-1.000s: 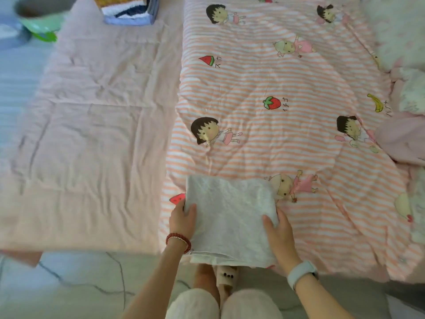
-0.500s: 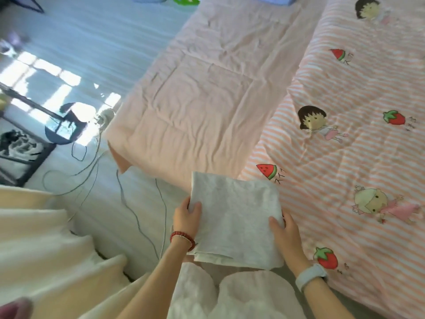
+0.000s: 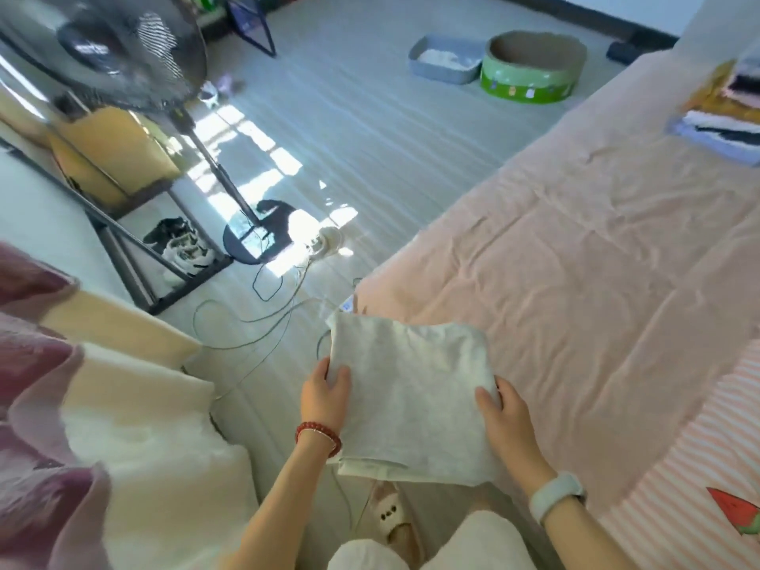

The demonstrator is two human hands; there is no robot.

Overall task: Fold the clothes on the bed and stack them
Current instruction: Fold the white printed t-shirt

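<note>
Beside the pink-sheeted bed (image 3: pixel 575 257), over the floor, I carry the folded white garment (image 3: pixel 411 397). My left hand (image 3: pixel 325 401) and right hand (image 3: pixel 503 417) pinch its opposite edges, thumbs on top. It looks light, soft, floppy; gripping both sides should keep the folds. The stack (image 3: pixel 724 117) lies far up the bed.

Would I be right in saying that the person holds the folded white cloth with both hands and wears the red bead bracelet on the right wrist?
Not quite: in the head view the red bead bracelet is on the left wrist. The left hand and right hand do both hold the folded white cloth.
</note>
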